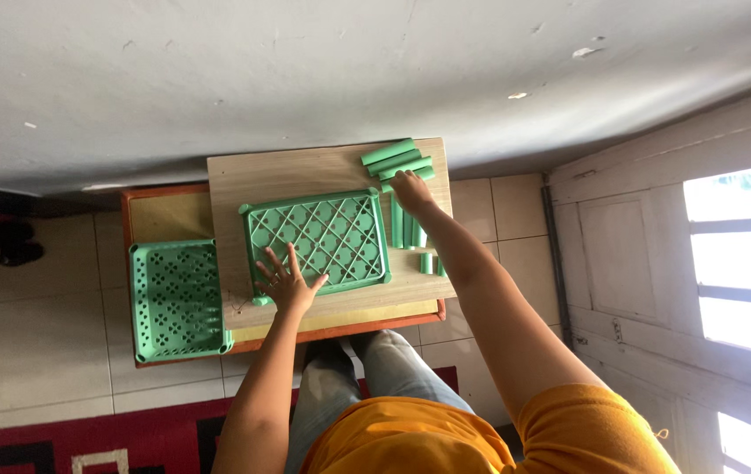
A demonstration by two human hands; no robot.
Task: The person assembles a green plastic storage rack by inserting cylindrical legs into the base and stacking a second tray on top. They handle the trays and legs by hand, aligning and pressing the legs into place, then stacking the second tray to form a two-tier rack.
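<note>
A green lattice tray [318, 235] lies flat on a light wooden board [270, 174]. My left hand [288, 283] rests spread on the tray's near left corner, fingers apart. My right hand [411, 189] reaches to the board's far right, its fingers on a group of green tubes [396, 159] lying side by side. Whether it grips one I cannot tell. More green tubes [404, 226] lie along the tray's right side, with short green pieces [429, 262] near them.
A second green tray [175, 300] with punched holes sits on the left of the low orange-edged table [156, 215]. A white wall is behind, a wooden door [657, 254] on the right, tiled floor and a red patterned rug [86, 439] below.
</note>
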